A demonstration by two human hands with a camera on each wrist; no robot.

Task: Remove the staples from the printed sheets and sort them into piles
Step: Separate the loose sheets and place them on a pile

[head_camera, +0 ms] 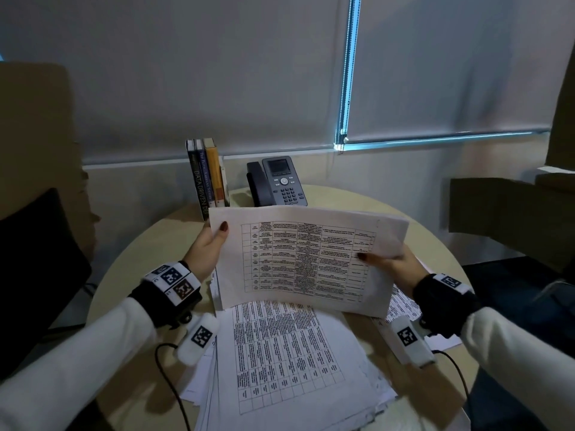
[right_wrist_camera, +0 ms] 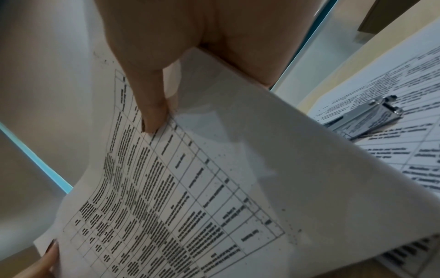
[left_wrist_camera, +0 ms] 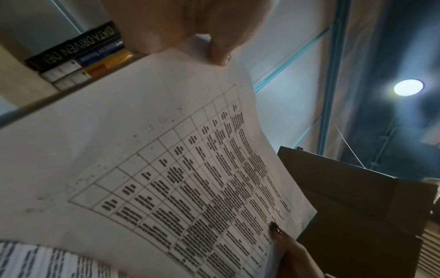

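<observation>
I see left hand (head_camera: pixel 207 244) pinching printed sheet (head_camera: pixel 305 259) at far-left corner; right hand (head_camera: pixel 393 264) pinching its right edge. Sheet raised over paper pile (head_camera: pixel 289 359) at counter (head_camera: pixel 143 244) near edge. Staple remover (right_wrist_camera: pixel 364 117) on right pile.

The held sheet (head_camera: pixel 306 259) is white with a black-ruled table of dark print. The pile (head_camera: pixel 289 359) beneath shows the same grid. The tabletop (head_camera: pixel 137 269) is pale beige. The books (head_camera: pixel 208 174) have black, blue and orange spines; the phone (head_camera: pixel 278 181) looks dark grey, perhaps black.
</observation>
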